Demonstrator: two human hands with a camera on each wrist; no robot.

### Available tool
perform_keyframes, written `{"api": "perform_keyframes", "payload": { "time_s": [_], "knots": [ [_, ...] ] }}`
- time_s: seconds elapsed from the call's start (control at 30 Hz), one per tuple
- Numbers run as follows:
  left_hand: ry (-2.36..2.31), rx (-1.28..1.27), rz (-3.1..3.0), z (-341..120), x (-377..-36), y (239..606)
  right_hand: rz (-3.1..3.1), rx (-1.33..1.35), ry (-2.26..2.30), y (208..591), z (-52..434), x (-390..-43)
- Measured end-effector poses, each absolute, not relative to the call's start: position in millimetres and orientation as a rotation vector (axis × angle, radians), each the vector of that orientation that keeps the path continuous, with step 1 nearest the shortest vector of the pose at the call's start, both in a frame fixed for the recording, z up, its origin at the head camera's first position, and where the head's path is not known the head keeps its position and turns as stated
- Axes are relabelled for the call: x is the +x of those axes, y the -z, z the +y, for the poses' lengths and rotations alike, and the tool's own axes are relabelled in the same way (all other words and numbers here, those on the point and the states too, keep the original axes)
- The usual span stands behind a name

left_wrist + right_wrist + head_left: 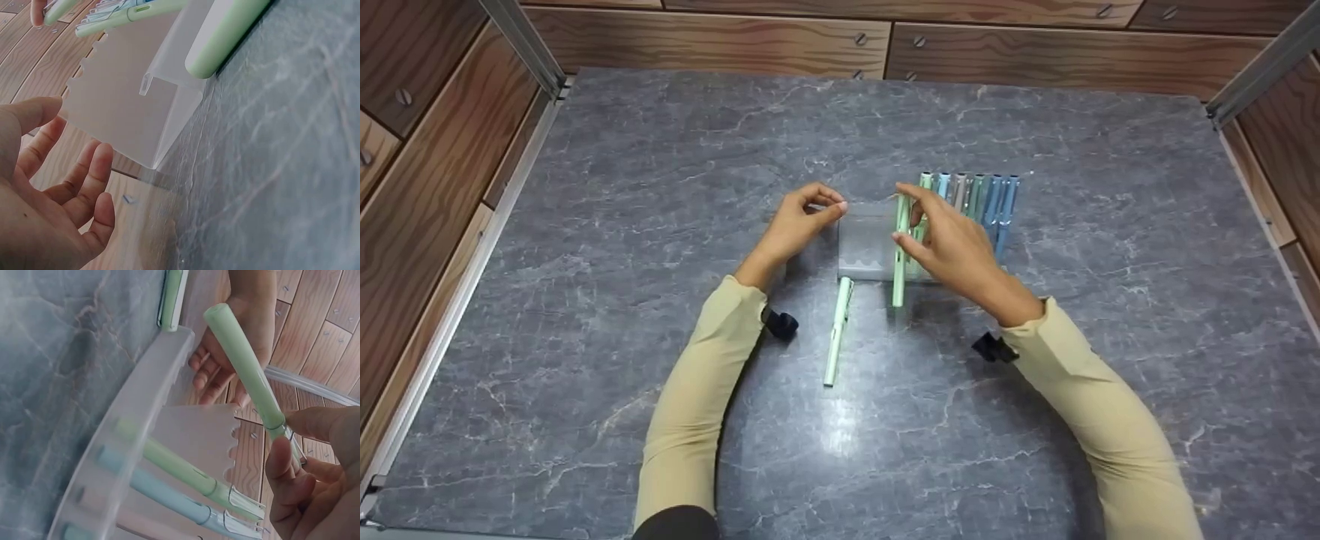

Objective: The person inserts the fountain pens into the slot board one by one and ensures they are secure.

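Observation:
A translucent pen stand (864, 232) with a scalloped edge is on the table. My left hand (799, 221) pinches its left back corner between thumb and forefinger; the other fingers are loosely bent in the left wrist view. Held between the thumb and fingers of my right hand (960, 244) is a capped light green pen (244, 365), raised over the stand and apart from it. Several pens lie side by side in the stand's right part, among them a green pen (185, 467) and a light blue pen (163, 498). Another light green pen (838, 334) lies on the table before the stand.
The grey marbled table (660, 187) is bordered by wood-patterned panels (720, 45) at the back and sides. Metal rails (521, 45) run along its edges. A black strap device (780, 324) is on the left wrist, another strap device (994, 348) on the right.

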State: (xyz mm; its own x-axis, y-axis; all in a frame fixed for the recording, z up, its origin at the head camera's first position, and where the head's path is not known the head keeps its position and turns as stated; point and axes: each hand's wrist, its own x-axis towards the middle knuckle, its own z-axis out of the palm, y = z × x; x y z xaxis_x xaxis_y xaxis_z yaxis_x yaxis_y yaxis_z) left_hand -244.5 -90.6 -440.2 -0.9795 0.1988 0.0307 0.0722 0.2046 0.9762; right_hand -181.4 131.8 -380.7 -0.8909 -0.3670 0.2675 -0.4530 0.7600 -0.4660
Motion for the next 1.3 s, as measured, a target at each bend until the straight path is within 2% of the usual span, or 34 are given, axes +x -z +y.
{"api": "perform_keyframes", "payload": {
  "time_s": [1.3],
  "knots": [
    [-1.91,0.281,2.366,-90.6,-245.6,443.1,-2.42,0.595,-0.491,406.4,132.4,-202.8]
  ]
}}
